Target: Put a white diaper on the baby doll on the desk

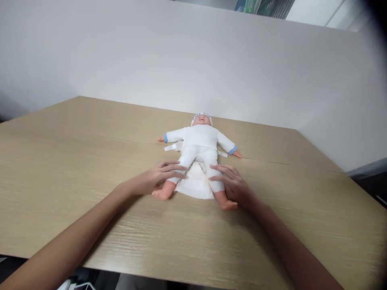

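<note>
A baby doll (pixel 200 141) in white clothes and a white cap lies on its back on the wooden table (pixel 90 161), head away from me. A white diaper (pixel 195 183) is spread under its hips and between its legs. My left hand (pixel 155 178) rests with fingers stretched over the doll's leg on the left side. My right hand (pixel 232 184) lies with fingers spread on the other leg, beside the bare foot (pixel 229 205).
A plain white wall (pixel 193 60) stands close behind the table. The table's near edge (pixel 169 274) runs below my forearms. A seam (pixel 272 162) crosses the tabletop at the doll's arms.
</note>
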A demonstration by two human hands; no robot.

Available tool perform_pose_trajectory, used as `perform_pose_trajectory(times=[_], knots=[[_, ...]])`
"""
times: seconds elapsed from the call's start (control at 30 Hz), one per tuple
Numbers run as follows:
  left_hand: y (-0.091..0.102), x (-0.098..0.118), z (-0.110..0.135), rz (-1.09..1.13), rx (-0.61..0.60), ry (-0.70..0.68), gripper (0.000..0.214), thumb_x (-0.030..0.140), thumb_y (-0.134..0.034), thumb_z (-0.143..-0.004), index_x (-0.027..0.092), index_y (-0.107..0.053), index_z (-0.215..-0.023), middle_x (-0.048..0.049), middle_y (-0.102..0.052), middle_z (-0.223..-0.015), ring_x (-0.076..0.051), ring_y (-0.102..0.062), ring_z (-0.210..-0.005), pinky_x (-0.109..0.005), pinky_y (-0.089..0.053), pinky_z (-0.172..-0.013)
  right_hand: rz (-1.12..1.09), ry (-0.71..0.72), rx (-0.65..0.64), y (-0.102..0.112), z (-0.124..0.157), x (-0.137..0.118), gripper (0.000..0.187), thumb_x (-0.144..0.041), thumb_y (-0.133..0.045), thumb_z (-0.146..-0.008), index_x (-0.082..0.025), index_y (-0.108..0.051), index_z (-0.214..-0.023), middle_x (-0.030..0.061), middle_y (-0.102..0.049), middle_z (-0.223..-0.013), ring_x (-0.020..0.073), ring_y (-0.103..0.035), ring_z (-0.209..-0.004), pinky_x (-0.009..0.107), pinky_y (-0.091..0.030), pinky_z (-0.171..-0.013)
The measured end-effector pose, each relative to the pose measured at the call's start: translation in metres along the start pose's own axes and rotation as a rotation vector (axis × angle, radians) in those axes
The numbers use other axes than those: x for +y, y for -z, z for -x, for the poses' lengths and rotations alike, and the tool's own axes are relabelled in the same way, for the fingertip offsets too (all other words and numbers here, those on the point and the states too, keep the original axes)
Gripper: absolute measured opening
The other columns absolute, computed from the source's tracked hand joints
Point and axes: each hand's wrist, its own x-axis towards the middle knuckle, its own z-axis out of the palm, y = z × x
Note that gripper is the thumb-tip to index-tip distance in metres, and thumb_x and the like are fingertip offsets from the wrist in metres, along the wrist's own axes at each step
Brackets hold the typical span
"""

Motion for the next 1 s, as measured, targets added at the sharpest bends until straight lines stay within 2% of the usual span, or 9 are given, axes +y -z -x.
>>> perform_pose_trajectory(times=[0.13, 0.27, 0.37, 0.43, 0.53, 0.6, 0.67, 0.83, 1.0], knots=[[-0.002, -0.003, -0.001, 0.016, -0.007, 0.024, 0.056, 0.007, -0.044, -0.103, 0.038, -0.06, -0.146, -0.0006, -0.054, -0.16, -0.026, -0.04, -0.151, -0.051, -0.042, -0.12, -0.069, -0.064, -0.077, 0.014, -0.005, -0.009, 0.04, -0.011, -0.039, -0.103, -0.028, -0.071, -0.121, 0.005, -0.061, -0.152, 0.0239, -0.056, -0.138, 0.049, -0.045, -0.115], [-0.002, 0.005, -0.006, 0.092, 0.049, 0.104, 0.049, 0.011, -0.04, -0.105, 0.038, -0.067, -0.136, 0.0005, -0.06, -0.153, -0.025, -0.045, -0.145, -0.049, -0.042, -0.118, -0.001, -0.157, -0.126, 0.023, -0.013, -0.031, 0.022, -0.038, -0.062, -0.1, -0.029, -0.071, -0.118, 0.0069, -0.062, -0.15, 0.0302, -0.056, -0.135, 0.058, -0.036, -0.119], [-0.003, 0.02, -0.012, 0.112, 0.086, 0.167, 0.04, 0.021, -0.038, -0.108, 0.032, -0.067, -0.134, -0.0029, -0.065, -0.143, -0.026, -0.049, -0.138, -0.049, -0.04, -0.117, 0.091, -0.213, -0.089, 0.022, -0.016, -0.051, 0.02, -0.039, -0.068, -0.097, -0.028, -0.07, -0.113, 0.0063, -0.066, -0.145, 0.0294, -0.057, -0.134, 0.06, -0.026, -0.126], [-0.004, 0.03, -0.017, 0.083, 0.076, 0.209, 0.032, 0.035, -0.05, -0.106, 0.029, -0.064, -0.134, -0.005, -0.066, -0.137, -0.029, -0.05, -0.131, -0.048, -0.042, -0.114, 0.137, -0.223, -0.087, 0.022, -0.017, -0.063, 0.017, -0.037, -0.063, -0.1, -0.028, -0.069, -0.113, 0.0055, -0.065, -0.146, 0.0276, -0.056, -0.136, 0.06, -0.021, -0.128], [-0.008, 0.041, -0.021, 0.003, 0.058, 0.242, 0.057, 0.055, -0.077, -0.087, 0.028, -0.059, -0.135, -0.0071, -0.061, -0.137, -0.032, -0.049, -0.125, -0.047, -0.045, -0.107, 0.191, -0.251, -0.119, 0.021, -0.015, -0.08, 0.032, -0.049, -0.061, -0.1, -0.027, -0.067, -0.122, 0.0064, -0.059, -0.154, 0.0292, -0.051, -0.143, 0.062, -0.015, -0.13], [-0.01, 0.044, -0.021, -0.051, 0.048, 0.24, 0.069, 0.055, -0.085, -0.078, 0.027, -0.057, -0.135, -0.008, -0.058, -0.14, -0.034, -0.047, -0.125, -0.047, -0.046, -0.106, 0.23, -0.278, -0.138, 0.018, -0.012, -0.089, 0.053, -0.062, -0.065, -0.094, -0.026, -0.064, -0.132, 0.0087, -0.052, -0.161, 0.0334, -0.047, -0.146, 0.064, -0.014, -0.13], [-0.012, 0.045, -0.021, -0.083, 0.044, 0.24, 0.066, 0.046, -0.086, -0.077, 0.028, -0.057, -0.134, -0.0079, -0.055, -0.142, -0.033, -0.045, -0.125, -0.045, -0.046, -0.105, 0.269, -0.303, -0.147, 0.012, -0.009, -0.095, 0.068, -0.067, -0.068, -0.09, -0.024, -0.059, -0.142, 0.0102, -0.045, -0.166, 0.0369, -0.043, -0.149, 0.066, -0.016, -0.13], [-0.017, 0.046, -0.02, -0.09, 0.075, 0.25, 0.045, 0.02, -0.072, -0.082, 0.026, -0.059, -0.124, -0.0073, -0.056, -0.14, -0.031, -0.046, -0.123, -0.044, -0.048, -0.103, 0.31, -0.325, -0.103, -0.006, -0.007, -0.096, 0.061, -0.033, -0.065, -0.097, -0.026, -0.048, -0.156, 0.0097, -0.047, -0.165, 0.0373, -0.044, -0.148, 0.068, -0.021, -0.127], [-0.019, 0.048, -0.023, -0.119, 0.112, 0.26, 0.017, 0.018, -0.057, -0.094, 0.024, -0.062, -0.108, -0.0066, -0.059, -0.139, -0.03, -0.048, -0.118, -0.045, -0.047, -0.103, 0.268, -0.28, -0.004, -0.009, -0.009, -0.088, 0.049, -0.009, -0.06, -0.091, -0.027, -0.065, -0.136, 0.0128, -0.058, -0.153, 0.0389, -0.052, -0.137, 0.072, -0.029, -0.121]])
